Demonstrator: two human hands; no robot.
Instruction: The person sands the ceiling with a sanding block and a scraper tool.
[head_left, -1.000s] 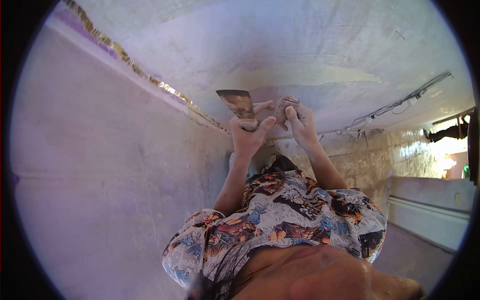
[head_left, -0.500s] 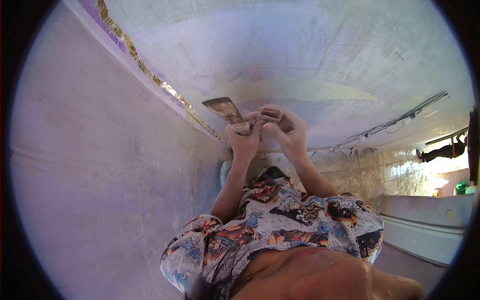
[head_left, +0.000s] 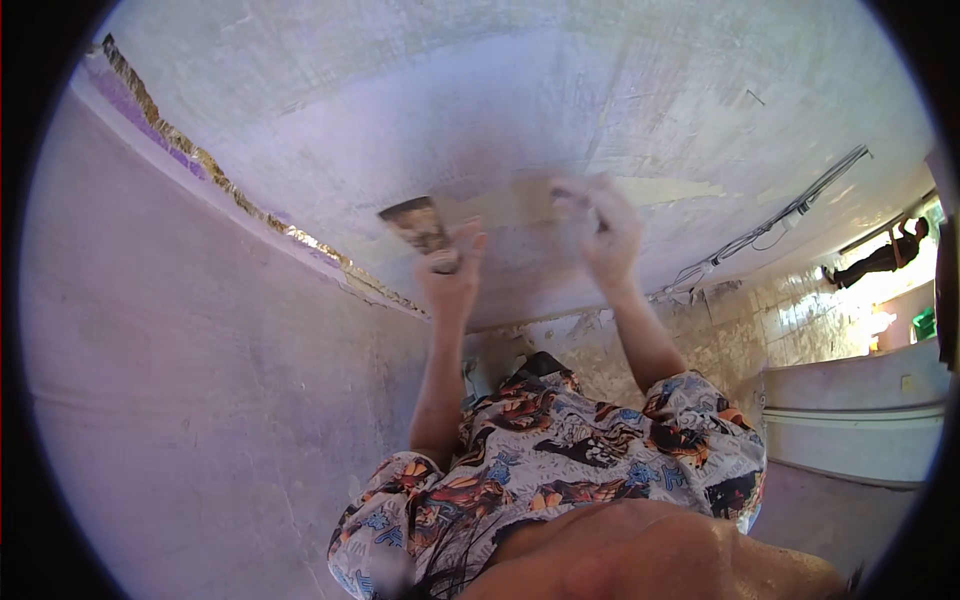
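Note:
My left hand point(head_left: 449, 278) is closed around the handle of a putty knife point(head_left: 414, 222). Its wide, stained blade points up and left, close to the pale plastered surface point(head_left: 560, 90). My right hand point(head_left: 606, 232) is blurred and pressed against that surface beside a yellowish patch point(head_left: 660, 188). Its fingers are pinched on a small brown pad point(head_left: 566, 196), which is hard to make out. The two hands are about a hand's width apart. Both bare forearms rise from the sleeves of my patterned shirt point(head_left: 560, 460).
A gold-coloured strip point(head_left: 250, 215) runs along the joint between the plastered surface and a lilac wall point(head_left: 200, 400). Cables point(head_left: 780, 215) cross the surface at right. Beyond them are a tiled wall point(head_left: 800, 300), a white ledge point(head_left: 860, 410) and a distant person point(head_left: 880, 258).
My hands were together at the putty knife and have parted. The right hand moved right onto the plastered surface. The left hand moved left with the knife.

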